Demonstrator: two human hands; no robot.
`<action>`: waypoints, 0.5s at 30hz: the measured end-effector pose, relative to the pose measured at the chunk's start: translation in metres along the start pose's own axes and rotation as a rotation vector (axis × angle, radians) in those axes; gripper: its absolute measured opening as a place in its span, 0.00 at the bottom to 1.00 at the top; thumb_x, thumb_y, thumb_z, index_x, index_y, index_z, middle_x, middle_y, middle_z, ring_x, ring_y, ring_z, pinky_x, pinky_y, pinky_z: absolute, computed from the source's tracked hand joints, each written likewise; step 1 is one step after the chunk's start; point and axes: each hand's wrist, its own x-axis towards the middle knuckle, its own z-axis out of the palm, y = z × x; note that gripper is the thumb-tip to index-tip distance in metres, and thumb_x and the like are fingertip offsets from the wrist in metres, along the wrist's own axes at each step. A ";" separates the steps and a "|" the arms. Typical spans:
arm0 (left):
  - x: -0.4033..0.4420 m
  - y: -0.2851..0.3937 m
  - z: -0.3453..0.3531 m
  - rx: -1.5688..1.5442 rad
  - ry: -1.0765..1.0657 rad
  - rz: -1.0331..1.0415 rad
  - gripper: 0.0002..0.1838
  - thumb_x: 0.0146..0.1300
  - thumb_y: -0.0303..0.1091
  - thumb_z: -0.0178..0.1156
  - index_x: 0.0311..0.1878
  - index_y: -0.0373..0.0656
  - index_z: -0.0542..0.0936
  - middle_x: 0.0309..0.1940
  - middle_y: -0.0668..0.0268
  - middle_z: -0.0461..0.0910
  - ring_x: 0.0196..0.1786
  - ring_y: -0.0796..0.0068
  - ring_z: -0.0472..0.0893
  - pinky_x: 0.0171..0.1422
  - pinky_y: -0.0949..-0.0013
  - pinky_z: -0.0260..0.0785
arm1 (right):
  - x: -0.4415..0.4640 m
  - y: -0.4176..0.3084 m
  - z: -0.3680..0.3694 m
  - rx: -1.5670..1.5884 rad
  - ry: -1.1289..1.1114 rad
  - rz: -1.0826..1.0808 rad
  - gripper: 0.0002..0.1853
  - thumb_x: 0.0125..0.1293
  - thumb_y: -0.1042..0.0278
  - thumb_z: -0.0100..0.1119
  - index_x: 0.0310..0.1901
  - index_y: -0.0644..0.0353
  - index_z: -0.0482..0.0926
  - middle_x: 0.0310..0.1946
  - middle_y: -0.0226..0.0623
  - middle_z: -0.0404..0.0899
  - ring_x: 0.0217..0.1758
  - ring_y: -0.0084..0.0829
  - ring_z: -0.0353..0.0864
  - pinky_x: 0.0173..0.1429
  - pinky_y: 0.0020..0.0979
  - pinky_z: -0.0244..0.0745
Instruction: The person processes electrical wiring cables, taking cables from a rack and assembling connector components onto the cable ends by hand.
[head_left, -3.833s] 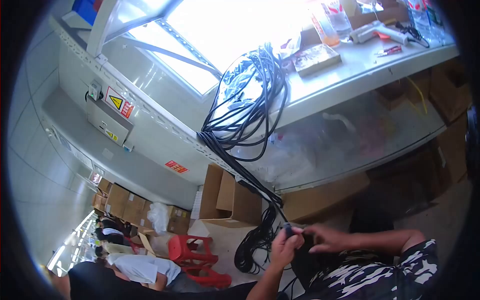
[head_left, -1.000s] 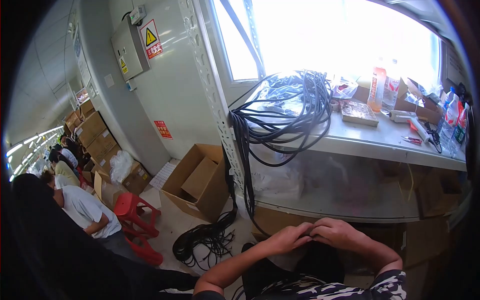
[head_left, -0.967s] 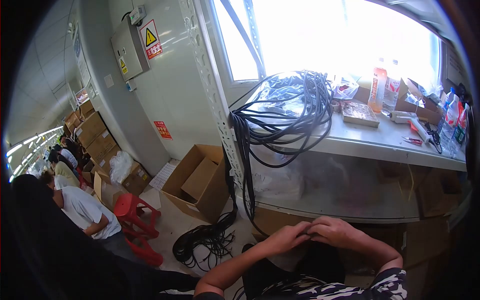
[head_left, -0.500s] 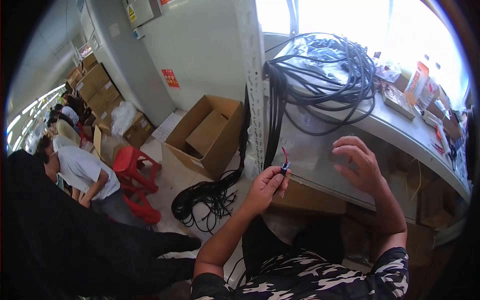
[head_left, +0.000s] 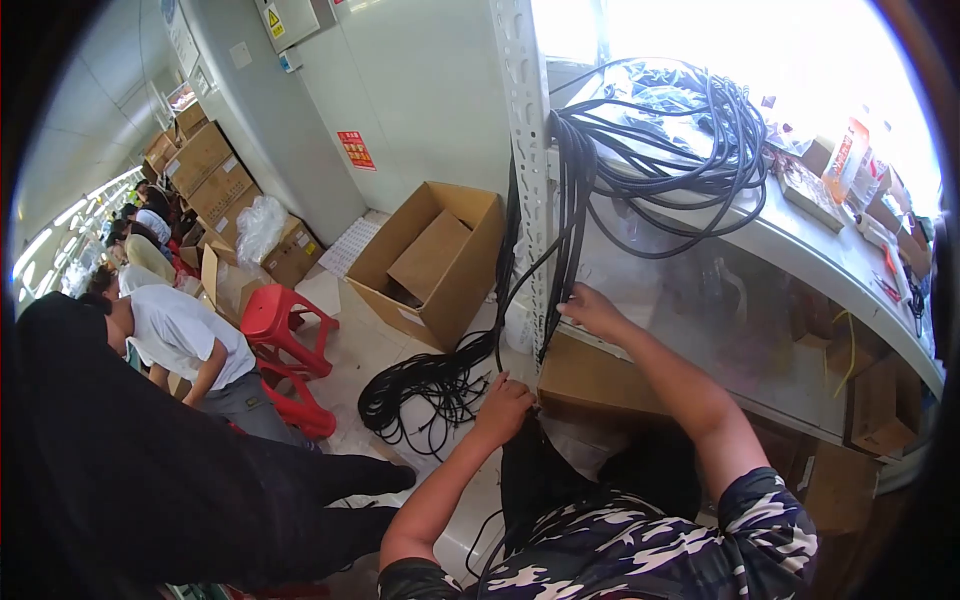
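My left hand (head_left: 505, 408) is closed around a black cable (head_left: 503, 335) that rises from it toward the bundle at the post. At the lower end of the hanging cable bundle (head_left: 574, 190), my right hand (head_left: 594, 312) has its fingers pinched at a black strand. The bundle drapes over the bench edge, with its loops (head_left: 715, 150) spread on top. Behind my left hand, more black cables (head_left: 410, 395) lie heaped on the floor. The cable end in my left hand is too small to make out.
A perforated metal post (head_left: 522, 100) stands beside the bundle. Left of it is an open cardboard box (head_left: 425, 265). Red stools (head_left: 285, 325) stand farther left, near a person in a white shirt (head_left: 185, 335) and someone in black (head_left: 180, 470). The white bench (head_left: 800, 245) curves right.
My left hand has moved down with the cable, and its red-wired end no longer shows. My right hand, formerly apart with its fingers spread, has moved left and closed at the hanging bundle.
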 end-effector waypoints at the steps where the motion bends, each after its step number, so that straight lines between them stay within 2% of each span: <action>1: 0.000 -0.008 -0.001 0.042 0.007 -0.018 0.08 0.45 0.25 0.53 0.31 0.43 0.76 0.31 0.63 0.73 0.43 0.64 0.73 0.64 0.54 0.52 | 0.011 0.012 0.005 0.004 -0.001 -0.006 0.15 0.62 0.65 0.50 0.47 0.64 0.69 0.45 0.35 0.71 0.44 0.26 0.72 0.41 0.27 0.71; 3: -0.003 -0.025 0.001 0.098 0.053 -0.039 0.06 0.46 0.26 0.51 0.27 0.42 0.77 0.30 0.62 0.72 0.42 0.64 0.72 0.65 0.55 0.51 | 0.020 0.039 0.018 -0.089 0.183 -0.139 0.13 0.61 0.62 0.50 0.40 0.65 0.71 0.33 0.39 0.77 0.37 0.31 0.76 0.42 0.30 0.69; 6: -0.008 -0.052 0.003 0.268 0.066 -0.064 0.05 0.46 0.28 0.51 0.24 0.43 0.77 0.28 0.62 0.71 0.42 0.64 0.71 0.66 0.55 0.50 | -0.030 0.020 0.014 -0.069 0.221 -0.243 0.12 0.63 0.63 0.46 0.38 0.65 0.71 0.31 0.42 0.77 0.37 0.32 0.77 0.41 0.29 0.69; 7: -0.007 -0.058 0.006 0.293 0.079 -0.096 0.06 0.45 0.29 0.51 0.21 0.43 0.77 0.27 0.61 0.70 0.43 0.64 0.71 0.67 0.57 0.49 | -0.044 0.019 0.009 -0.094 0.262 -0.222 0.12 0.63 0.64 0.46 0.37 0.65 0.72 0.29 0.42 0.77 0.35 0.32 0.77 0.41 0.29 0.69; 10: 0.003 -0.070 0.013 0.428 0.099 -0.061 0.06 0.45 0.30 0.51 0.19 0.43 0.76 0.26 0.60 0.70 0.43 0.63 0.71 0.67 0.59 0.48 | -0.083 0.029 -0.014 -0.161 0.429 -0.189 0.12 0.64 0.63 0.45 0.36 0.64 0.73 0.24 0.40 0.77 0.30 0.33 0.78 0.38 0.30 0.70; 11: 0.009 -0.072 0.018 0.448 0.023 -0.084 0.07 0.45 0.30 0.51 0.18 0.42 0.76 0.29 0.58 0.71 0.44 0.61 0.71 0.68 0.59 0.47 | -0.096 0.028 -0.022 -0.164 0.424 -0.185 0.12 0.64 0.63 0.45 0.36 0.64 0.73 0.24 0.40 0.77 0.30 0.33 0.78 0.38 0.30 0.70; 13: 0.027 -0.081 0.035 0.489 0.023 -0.050 0.07 0.46 0.31 0.51 0.20 0.42 0.76 0.33 0.56 0.72 0.47 0.59 0.70 0.67 0.58 0.48 | -0.125 0.010 -0.035 -0.349 0.490 -0.190 0.11 0.64 0.65 0.45 0.39 0.64 0.72 0.19 0.36 0.75 0.25 0.29 0.76 0.33 0.29 0.70; 15: 0.043 -0.084 0.054 0.536 0.029 -0.012 0.07 0.47 0.32 0.51 0.22 0.41 0.76 0.36 0.55 0.73 0.50 0.57 0.69 0.66 0.57 0.49 | -0.150 0.003 -0.037 -0.248 0.428 -0.175 0.11 0.64 0.65 0.45 0.40 0.64 0.72 0.20 0.36 0.75 0.24 0.26 0.74 0.31 0.28 0.69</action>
